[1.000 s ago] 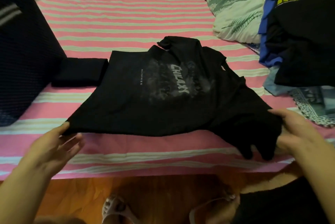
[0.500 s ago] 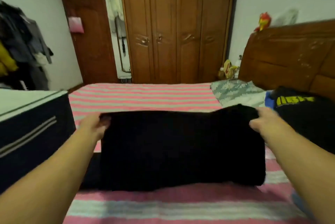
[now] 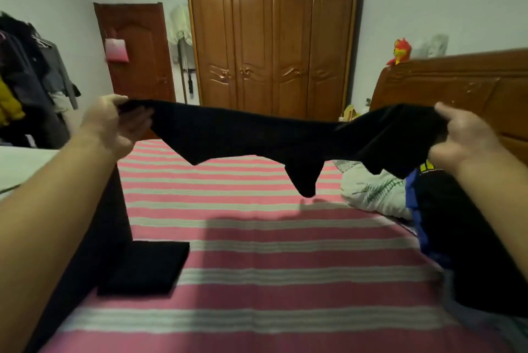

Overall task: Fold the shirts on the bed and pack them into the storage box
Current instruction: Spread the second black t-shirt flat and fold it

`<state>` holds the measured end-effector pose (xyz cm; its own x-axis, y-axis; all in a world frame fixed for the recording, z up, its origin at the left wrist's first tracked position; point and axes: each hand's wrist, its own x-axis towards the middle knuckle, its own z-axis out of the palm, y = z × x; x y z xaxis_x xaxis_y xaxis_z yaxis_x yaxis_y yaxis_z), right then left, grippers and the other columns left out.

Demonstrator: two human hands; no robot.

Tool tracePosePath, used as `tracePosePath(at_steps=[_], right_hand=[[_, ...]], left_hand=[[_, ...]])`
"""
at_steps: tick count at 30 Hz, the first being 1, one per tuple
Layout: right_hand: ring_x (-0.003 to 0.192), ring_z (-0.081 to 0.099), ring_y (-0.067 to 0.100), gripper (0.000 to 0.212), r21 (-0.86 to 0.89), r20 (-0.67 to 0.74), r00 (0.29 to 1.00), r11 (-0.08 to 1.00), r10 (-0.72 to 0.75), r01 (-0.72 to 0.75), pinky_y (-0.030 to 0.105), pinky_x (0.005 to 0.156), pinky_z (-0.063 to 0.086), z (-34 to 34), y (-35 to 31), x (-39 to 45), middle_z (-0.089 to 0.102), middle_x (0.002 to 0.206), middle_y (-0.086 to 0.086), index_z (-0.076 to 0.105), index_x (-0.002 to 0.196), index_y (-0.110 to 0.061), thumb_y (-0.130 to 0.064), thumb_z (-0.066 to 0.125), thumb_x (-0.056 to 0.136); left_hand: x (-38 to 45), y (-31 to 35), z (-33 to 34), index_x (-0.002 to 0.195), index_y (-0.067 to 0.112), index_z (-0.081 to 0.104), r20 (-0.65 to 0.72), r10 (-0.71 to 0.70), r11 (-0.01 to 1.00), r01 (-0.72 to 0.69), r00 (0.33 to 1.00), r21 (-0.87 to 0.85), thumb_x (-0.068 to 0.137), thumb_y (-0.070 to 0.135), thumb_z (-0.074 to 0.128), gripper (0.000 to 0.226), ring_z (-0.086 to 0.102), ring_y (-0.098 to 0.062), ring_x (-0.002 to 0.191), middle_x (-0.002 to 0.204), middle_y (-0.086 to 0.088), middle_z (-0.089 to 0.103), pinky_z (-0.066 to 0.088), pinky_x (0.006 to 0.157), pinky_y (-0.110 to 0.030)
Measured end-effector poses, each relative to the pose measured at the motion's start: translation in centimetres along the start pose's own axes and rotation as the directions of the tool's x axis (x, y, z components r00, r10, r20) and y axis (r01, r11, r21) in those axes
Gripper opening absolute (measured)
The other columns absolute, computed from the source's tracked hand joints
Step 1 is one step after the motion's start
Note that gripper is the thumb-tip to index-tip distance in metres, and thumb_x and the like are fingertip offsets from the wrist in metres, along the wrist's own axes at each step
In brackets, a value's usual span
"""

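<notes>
A black shirt (image 3: 274, 138) hangs stretched in the air above the pink striped bed (image 3: 257, 267). My left hand (image 3: 111, 124) grips its left edge and my right hand (image 3: 468, 138) grips its right edge, both raised at chest height. Corners of the cloth droop down in the middle. A folded black shirt (image 3: 148, 267) lies flat on the bed at the left, next to the dark storage box (image 3: 114, 224), whose wall my left forearm partly hides.
A pile of unfolded clothes (image 3: 463, 238), black and blue, lies on the bed's right side beside a white patterned pillow (image 3: 371, 189). Behind stand a wooden wardrobe (image 3: 271, 44), a door (image 3: 137, 52) and the headboard (image 3: 457, 86). Clothes hang at the far left (image 3: 25, 81).
The shirt lay flat on the bed a second ago with my hands at its near edge. Both hands have lifted it high and spread it wide in the air.
</notes>
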<state>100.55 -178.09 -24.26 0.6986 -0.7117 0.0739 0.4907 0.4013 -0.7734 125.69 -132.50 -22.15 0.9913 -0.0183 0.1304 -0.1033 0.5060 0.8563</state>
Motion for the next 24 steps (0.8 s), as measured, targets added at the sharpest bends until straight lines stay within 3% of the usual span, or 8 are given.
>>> tracePosePath(at_steps=[4, 8, 10, 11, 14, 17, 20, 24], right_hand=[[0.104, 0.072, 0.030, 0.071, -0.119, 0.121, 0.958, 0.962, 0.261, -0.247, 0.042, 0.073, 0.063, -9.4, 7.3, -8.4, 0.070, 0.121, 0.018, 0.079, 0.105, -0.005, -0.025, 0.098, 0.039], [0.091, 0.075, 0.027, 0.093, -0.180, -0.027, 0.852, 0.836, 0.523, -0.519, 0.040, 0.062, 0.063, -19.4, 17.5, -15.2, 0.070, 0.118, 0.019, 0.080, 0.095, -0.004, -0.021, 0.104, 0.008], [0.080, 0.075, 0.032, 0.089, -0.246, -0.165, 0.752, 0.711, 0.639, -0.658, 0.043, 0.057, 0.062, -22.3, 21.2, -18.6, 0.073, 0.107, 0.023, 0.075, 0.101, 0.004, -0.015, 0.104, 0.019], [0.072, 0.075, 0.033, 0.074, -0.301, -0.235, 0.707, 0.642, 0.667, -0.705, 0.042, 0.052, 0.061, -22.8, 22.2, -20.3, 0.074, 0.097, 0.025, 0.069, 0.108, 0.007, -0.010, 0.101, 0.043], [0.052, 0.070, 0.029, 0.016, -0.388, -0.438, 0.657, 0.530, 0.613, -0.754, 0.034, 0.038, 0.055, -23.4, 23.5, -22.8, 0.072, 0.069, 0.021, 0.061, 0.109, 0.007, -0.003, 0.055, 0.099], [0.061, 0.071, 0.031, 0.015, -0.466, -0.458, 0.693, 0.513, 0.557, -0.721, 0.032, 0.042, 0.056, -22.9, 22.7, -23.0, 0.072, 0.065, 0.015, 0.062, 0.106, 0.004, -0.005, 0.050, 0.102], [0.067, 0.071, 0.025, 0.016, -0.452, -0.440, 0.773, 0.631, 0.458, -0.631, 0.030, 0.047, 0.059, -22.2, 20.5, -22.3, 0.074, 0.069, 0.011, 0.064, 0.104, 0.003, -0.009, 0.052, 0.102], [0.080, 0.070, 0.025, 0.018, -0.426, -0.415, 0.815, 0.706, 0.405, -0.567, 0.027, 0.048, 0.058, -22.2, 18.6, -22.6, 0.073, 0.095, 0.014, 0.064, 0.109, 0.001, -0.011, 0.051, 0.102]], left_hand=[[-6.4, -7.7, -9.8, 0.103, 0.015, 0.064, -0.077, -0.195, 0.943, 0.208, 0.978, 0.261, 0.102, 0.022, 0.043, 0.022, 0.072, -0.020, 0.095, 0.091, -0.004, 0.073, 0.054, 0.086, -0.035], [-13.2, -17.4, -20.1, 0.102, 0.013, 0.061, -0.256, -0.393, 0.806, 0.465, 0.883, 0.366, 0.102, 0.017, 0.050, 0.012, 0.070, -0.020, 0.067, 0.078, -0.007, 0.069, 0.050, 0.075, -0.035], [-16.8, -21.5, -24.1, 0.103, 0.014, 0.061, -0.310, -0.482, 0.738, 0.570, 0.820, 0.360, 0.103, 0.018, 0.050, 0.012, 0.063, -0.021, 0.075, 0.081, -0.006, 0.069, 0.052, 0.074, -0.035], [-18.2, -23.1, -25.6, 0.106, 0.012, 0.061, -0.339, -0.514, 0.708, 0.613, 0.788, 0.351, 0.102, 0.018, 0.051, 0.012, 0.060, -0.021, 0.075, 0.080, -0.008, 0.069, 0.054, 0.066, -0.033], [-19.7, -25.0, -28.1, 0.117, 0.002, 0.061, -0.402, -0.521, 0.673, 0.652, 0.753, 0.349, 0.101, 0.016, 0.055, 0.022, 0.059, -0.023, 0.069, 0.085, -0.017, 0.066, 0.052, 0.043, -0.023], [-19.2, -24.3, -27.9, 0.117, 0.005, 0.061, -0.406, -0.480, 0.729, 0.611, 0.778, 0.309, 0.102, 0.014, 0.054, 0.019, 0.065, -0.023, 0.060, 0.076, -0.015, 0.070, 0.053, 0.041, -0.023], [-18.1, -22.6, -27.0, 0.100, 0.007, 0.060, -0.373, -0.463, 0.747, 0.580, 0.804, 0.324, 0.104, 0.013, 0.050, 0.012, 0.067, -0.012, 0.045, 0.054, -0.005, 0.069, 0.054, 0.043, -0.020], [-17.9, -21.5, -27.5, 0.110, 0.007, 0.058, -0.379, -0.421, 0.746, 0.552, 0.824, 0.373, 0.105, 0.015, 0.050, 0.012, 0.067, -0.009, 0.046, 0.055, -0.003, 0.069, 0.055, 0.046, -0.019]])
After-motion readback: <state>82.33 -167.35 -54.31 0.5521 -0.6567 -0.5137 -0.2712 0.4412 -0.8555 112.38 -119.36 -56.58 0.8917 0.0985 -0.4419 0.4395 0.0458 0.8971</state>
